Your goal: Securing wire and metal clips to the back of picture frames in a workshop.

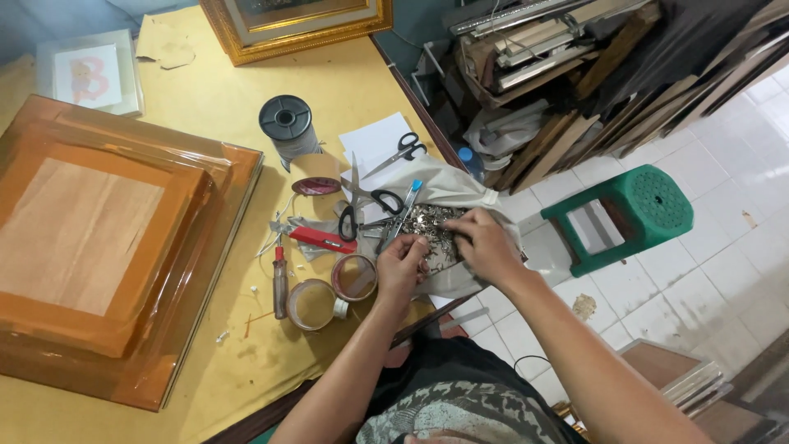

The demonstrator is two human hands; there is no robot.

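Both our hands work at the right edge of the bench [205, 107], which is covered in yellow paper. Our left hand [401, 265] is curled, its fingers [413, 247] pinched together at the near edge of a heap of small metal hardware pieces [429, 224]; whether a piece sits between them we cannot tell. Our right hand [485, 244] lies palm down on the same heap, fingers [460, 224] bent and spread among the pieces, and what it grips, if anything, is hidden under it. The heap rests on a crumpled pale plastic bag [460, 187] that hangs slightly over the bench edge.

Just left of the heap lie black-handled scissors [370, 201], with a second pair of scissors [400, 150] farther up on a sheet of white paper [370, 140]. A red utility knife [322, 238] lies beside them, and a small screwdriver [280, 284] points toward us. Two rolls of brown tape [312, 304] sit near our left wrist, another tape roll [316, 177] higher up, next to a grey spool of cord [287, 123]. A large wooden picture frame [115, 247] wrapped in clear film fills the left of the bench, and a gilded frame [296, 29] rests at the far edge. On the tiled floor to the right stands a green plastic stool [633, 214], behind it a stack of wooden mouldings [575, 66].
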